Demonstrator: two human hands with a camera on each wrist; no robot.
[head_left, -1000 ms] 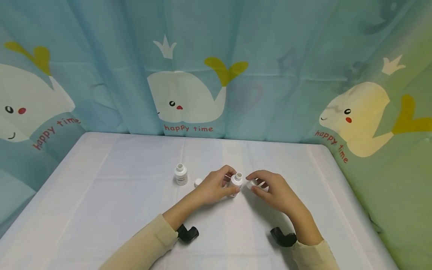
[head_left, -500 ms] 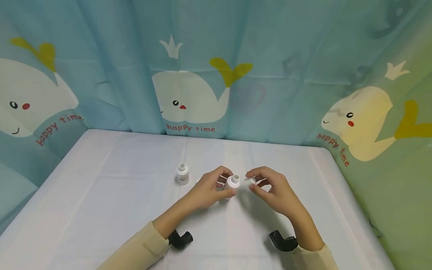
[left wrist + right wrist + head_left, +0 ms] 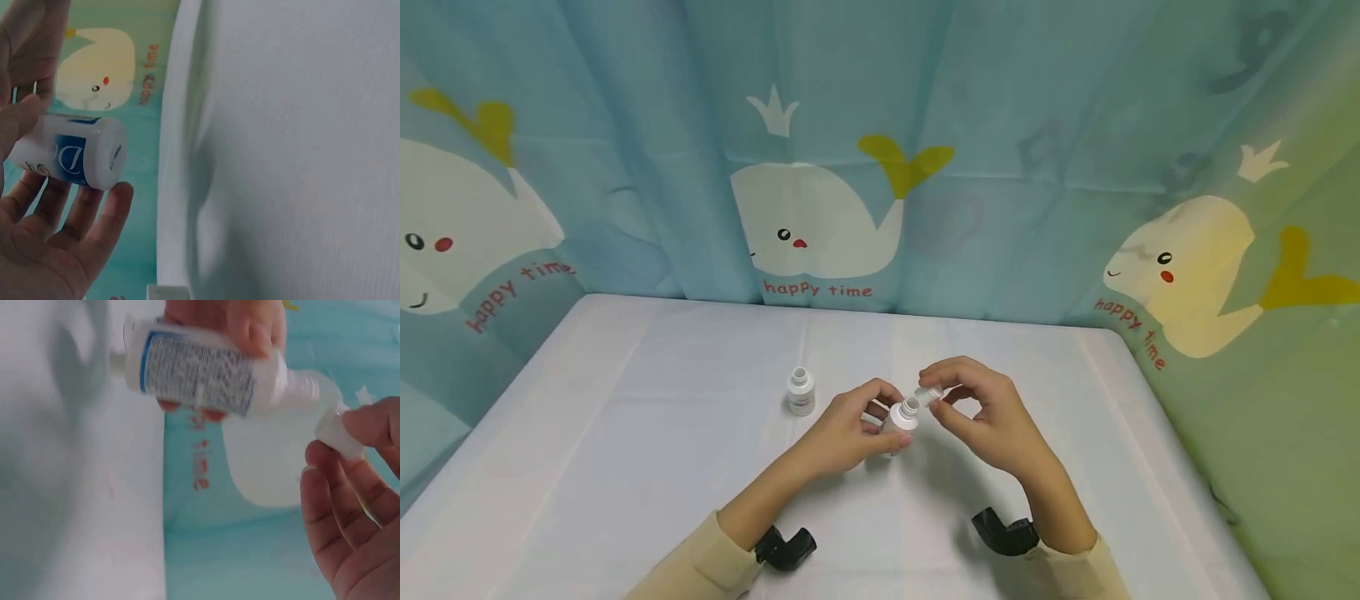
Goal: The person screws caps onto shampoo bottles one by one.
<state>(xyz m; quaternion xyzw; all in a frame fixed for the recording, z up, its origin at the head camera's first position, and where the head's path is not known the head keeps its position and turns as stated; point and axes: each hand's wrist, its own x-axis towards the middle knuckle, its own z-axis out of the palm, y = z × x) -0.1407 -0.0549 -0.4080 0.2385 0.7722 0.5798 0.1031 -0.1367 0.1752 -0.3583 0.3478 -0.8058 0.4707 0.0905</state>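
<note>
My left hand (image 3: 844,429) grips a small white pill bottle (image 3: 901,418) between thumb and fingers, its uncapped neck tilted toward the right hand. A blue-edged label with small print shows on the bottle (image 3: 200,372) in the right wrist view, and its flat base faces the left wrist camera. Thumb and fingertips of my right hand (image 3: 988,412) pinch a small white cap (image 3: 339,432). The cap is right beside the bottle's mouth, tipped at an angle to it. A second white bottle (image 3: 801,392), also uncapped, stands upright on the table to the left.
The table (image 3: 647,467) is covered with a white cloth. A blue-green curtain (image 3: 1000,108) with printed whales hangs along its back and sides. Each wrist carries a black mount, such as the right one (image 3: 1004,533), close above the table.
Both hands have shifted left, the left one bringing the bottle along. The right hand has brought the cap up to the bottle's mouth. A cap lying by the left hand is now hidden.
</note>
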